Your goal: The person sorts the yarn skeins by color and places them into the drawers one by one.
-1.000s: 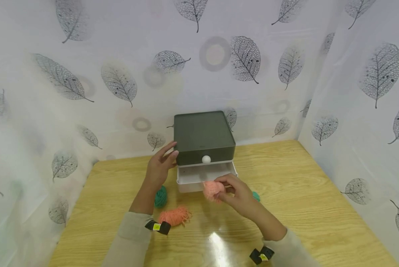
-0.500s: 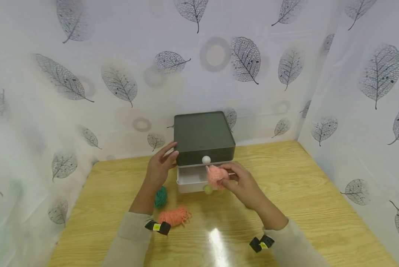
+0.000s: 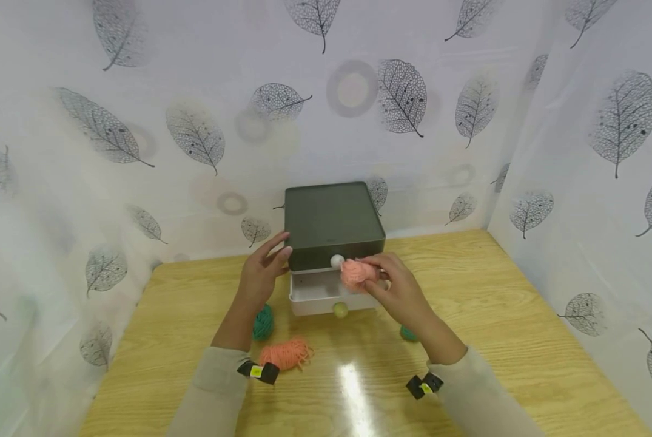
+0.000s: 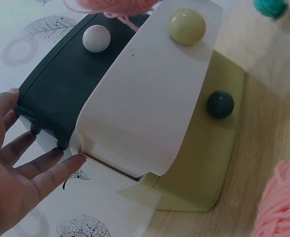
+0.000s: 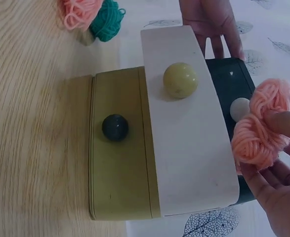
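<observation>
We see the right hand [image 3: 399,291] pinch pink yarn [image 3: 355,275] with its fingers, just over the pulled-out white drawer [image 3: 315,308]. The left hand [image 3: 258,274] touches the side of the drawer box [image 3: 331,215], fingers spread wide. Orange yarn [image 3: 284,354] and 2 green yarn balls [image 3: 262,323] sit on the surface [image 3: 522,315].

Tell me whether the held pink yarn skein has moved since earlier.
Yes: in the head view, the pink yarn skein moved upward, from well below the white knob to beside it.

Right hand [image 3: 399,290] moved peach yarn skein [image 3: 357,274] from near edge of white drawer [image 3: 310,308] to above it, uncovering yellow-green knob [image 3: 340,310].
</observation>
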`<action>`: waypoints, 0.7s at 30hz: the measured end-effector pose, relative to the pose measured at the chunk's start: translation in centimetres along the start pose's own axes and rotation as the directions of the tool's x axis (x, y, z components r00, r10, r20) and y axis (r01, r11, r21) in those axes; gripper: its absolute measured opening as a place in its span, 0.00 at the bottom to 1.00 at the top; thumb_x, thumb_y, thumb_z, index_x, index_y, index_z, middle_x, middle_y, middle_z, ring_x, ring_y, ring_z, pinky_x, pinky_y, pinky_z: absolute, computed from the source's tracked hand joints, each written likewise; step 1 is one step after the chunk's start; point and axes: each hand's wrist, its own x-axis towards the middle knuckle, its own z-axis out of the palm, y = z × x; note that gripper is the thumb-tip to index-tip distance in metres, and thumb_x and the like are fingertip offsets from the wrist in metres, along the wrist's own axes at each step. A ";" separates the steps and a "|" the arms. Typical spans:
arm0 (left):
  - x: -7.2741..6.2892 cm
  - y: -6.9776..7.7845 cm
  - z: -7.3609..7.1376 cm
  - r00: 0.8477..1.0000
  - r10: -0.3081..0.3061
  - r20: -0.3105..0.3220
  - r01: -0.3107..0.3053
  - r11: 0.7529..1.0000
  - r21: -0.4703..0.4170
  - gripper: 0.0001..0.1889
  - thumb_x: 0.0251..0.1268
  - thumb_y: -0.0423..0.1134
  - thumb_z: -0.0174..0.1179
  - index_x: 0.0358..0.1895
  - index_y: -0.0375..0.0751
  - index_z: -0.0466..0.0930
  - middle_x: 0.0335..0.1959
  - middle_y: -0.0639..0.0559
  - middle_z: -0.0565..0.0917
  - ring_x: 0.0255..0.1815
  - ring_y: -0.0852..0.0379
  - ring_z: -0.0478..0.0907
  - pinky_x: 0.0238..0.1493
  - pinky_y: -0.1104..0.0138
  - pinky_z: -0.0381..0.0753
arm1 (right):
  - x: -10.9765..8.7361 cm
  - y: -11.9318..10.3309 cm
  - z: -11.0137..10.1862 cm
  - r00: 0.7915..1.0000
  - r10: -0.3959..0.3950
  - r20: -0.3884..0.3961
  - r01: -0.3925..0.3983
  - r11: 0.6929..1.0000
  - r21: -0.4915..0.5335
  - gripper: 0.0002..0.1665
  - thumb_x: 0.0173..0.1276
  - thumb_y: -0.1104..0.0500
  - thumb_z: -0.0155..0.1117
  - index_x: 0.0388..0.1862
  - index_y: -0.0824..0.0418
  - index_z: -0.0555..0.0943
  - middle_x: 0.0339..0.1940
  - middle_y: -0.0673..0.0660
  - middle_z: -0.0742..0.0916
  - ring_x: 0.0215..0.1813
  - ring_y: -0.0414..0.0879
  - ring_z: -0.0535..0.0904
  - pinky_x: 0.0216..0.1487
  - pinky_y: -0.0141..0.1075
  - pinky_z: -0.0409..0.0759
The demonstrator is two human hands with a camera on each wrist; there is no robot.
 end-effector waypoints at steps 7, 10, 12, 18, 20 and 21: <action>0.1 0.0 0.0 1.000 -0.014 -0.004 0.014 1.000 -0.004 0.25 0.73 0.48 0.62 0.70 0.52 0.75 0.79 0.55 0.65 0.73 0.48 0.72 0.62 0.54 0.83 | 0.1 0.8 0.6 0.996 -0.090 -0.019 0.086 0.984 -0.159 0.23 0.63 0.64 0.74 0.58 0.59 0.82 0.54 0.58 0.82 0.52 0.48 0.79 0.49 0.45 0.83; 0.0 0.1 0.0 1.000 -0.017 0.000 0.017 1.000 0.000 0.25 0.72 0.49 0.62 0.71 0.52 0.74 0.79 0.57 0.65 0.73 0.49 0.72 0.61 0.55 0.84 | 0.1 0.9 0.9 0.994 -0.106 -0.003 0.102 0.973 -0.209 0.23 0.64 0.63 0.73 0.58 0.60 0.82 0.52 0.58 0.82 0.50 0.48 0.79 0.47 0.43 0.83; 0.0 0.1 0.0 1.000 -0.022 0.000 0.022 1.000 0.000 0.26 0.72 0.50 0.62 0.70 0.53 0.75 0.79 0.59 0.65 0.73 0.50 0.73 0.61 0.57 0.84 | 0.1 1.0 1.1 0.993 -0.118 0.007 0.116 0.964 -0.239 0.22 0.64 0.62 0.73 0.58 0.61 0.82 0.52 0.58 0.81 0.48 0.47 0.79 0.45 0.41 0.83; -0.2 0.3 0.0 1.000 -0.021 0.005 0.021 1.000 0.001 0.27 0.71 0.51 0.63 0.71 0.53 0.74 0.78 0.62 0.65 0.73 0.51 0.73 0.61 0.58 0.84 | 0.2 1.0 1.4 0.992 -0.119 0.032 0.124 0.950 -0.286 0.22 0.64 0.59 0.74 0.56 0.61 0.82 0.51 0.57 0.82 0.47 0.47 0.80 0.45 0.40 0.82; -0.2 0.3 0.0 1.000 -0.019 0.006 0.019 1.000 -0.002 0.27 0.72 0.51 0.62 0.71 0.52 0.74 0.78 0.61 0.65 0.73 0.50 0.73 0.61 0.58 0.84 | 0.3 1.0 1.5 0.992 -0.113 0.049 0.122 0.946 -0.299 0.22 0.64 0.57 0.75 0.56 0.60 0.83 0.51 0.57 0.82 0.47 0.47 0.80 0.45 0.41 0.82; -0.2 0.3 0.0 1.000 -0.019 0.005 0.019 1.000 -0.004 0.26 0.72 0.50 0.62 0.71 0.52 0.74 0.79 0.60 0.65 0.73 0.50 0.73 0.61 0.58 0.84 | 0.3 1.0 1.5 0.992 -0.109 0.058 0.122 0.944 -0.305 0.22 0.64 0.57 0.75 0.56 0.60 0.83 0.51 0.57 0.82 0.48 0.47 0.80 0.46 0.41 0.82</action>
